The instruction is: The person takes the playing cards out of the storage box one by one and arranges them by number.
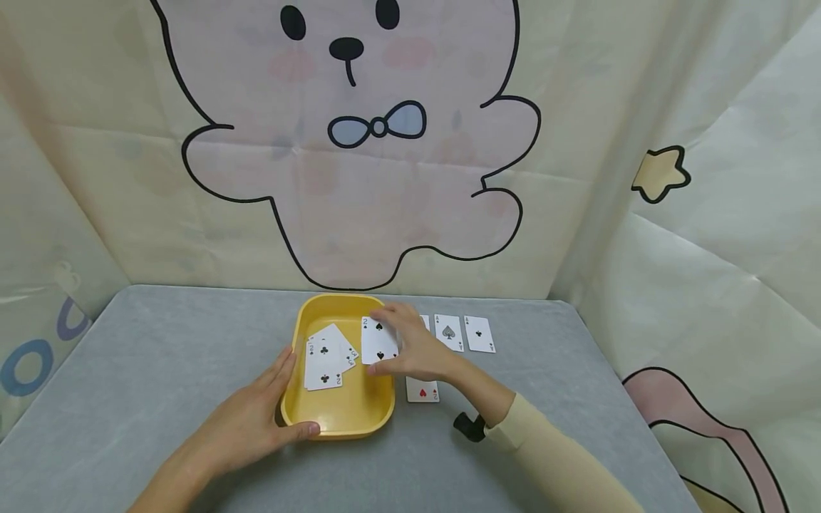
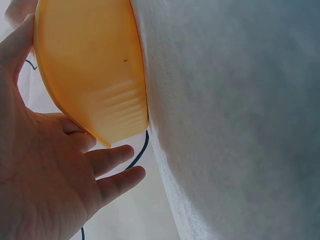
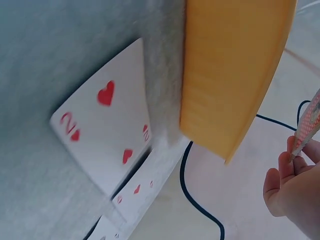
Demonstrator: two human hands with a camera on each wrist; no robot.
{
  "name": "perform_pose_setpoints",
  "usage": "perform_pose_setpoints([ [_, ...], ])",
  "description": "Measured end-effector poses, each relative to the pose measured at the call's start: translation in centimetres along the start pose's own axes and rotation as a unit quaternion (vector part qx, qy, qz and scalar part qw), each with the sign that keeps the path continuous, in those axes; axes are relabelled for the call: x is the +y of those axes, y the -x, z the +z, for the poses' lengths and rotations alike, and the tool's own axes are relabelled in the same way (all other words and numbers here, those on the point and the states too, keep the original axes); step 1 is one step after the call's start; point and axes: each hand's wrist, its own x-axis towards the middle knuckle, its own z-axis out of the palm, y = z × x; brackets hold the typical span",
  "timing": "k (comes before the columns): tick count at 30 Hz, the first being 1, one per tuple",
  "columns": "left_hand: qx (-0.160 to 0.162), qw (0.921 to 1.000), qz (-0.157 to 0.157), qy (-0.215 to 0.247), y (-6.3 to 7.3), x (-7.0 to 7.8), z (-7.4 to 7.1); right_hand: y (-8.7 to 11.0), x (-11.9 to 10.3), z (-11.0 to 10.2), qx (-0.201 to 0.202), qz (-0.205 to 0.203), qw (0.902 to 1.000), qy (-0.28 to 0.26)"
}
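Note:
A two of spades (image 1: 378,340) is pinched between the thumb and fingers of my right hand (image 1: 417,343), over the right side of a yellow tray (image 1: 365,420). Its red patterned back (image 3: 311,120) shows at the edge of the right wrist view. Inside the tray a two of clubs (image 1: 323,365) lies face up over other, partly covered cards. My left hand (image 1: 246,420) rests against the tray's left front corner, thumb along the front rim and fingers spread on the left side. In the left wrist view, the left fingers (image 2: 115,157) are splayed beside the tray wall.
Right of the tray lies a two of hearts (image 1: 422,390), partly behind my right hand. Farther back are an ace of spades (image 1: 448,333), an ace of clubs (image 1: 479,333) and an ace of hearts (image 3: 136,190). A printed curtain (image 1: 359,214) hangs behind the grey table (image 1: 205,342).

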Motion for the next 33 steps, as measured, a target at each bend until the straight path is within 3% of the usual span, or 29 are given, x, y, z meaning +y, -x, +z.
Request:
perform_pose_setpoints([
  [11,0.003,1.0000,-0.003,0.003,0.0,-0.2,0.2,1.7,1.5,-1.1,0.012,0.005,0.9999,-0.008],
  [25,0.003,1.0000,0.007,-0.001,0.0,0.1,0.1,4.2,3.8,-2.5,0.020,-0.010,0.9993,0.032],
  [33,0.004,1.0000,0.006,0.003,0.0,0.0,0.2,5.8,4.9,-3.2,0.018,0.021,0.9985,0.047],
])
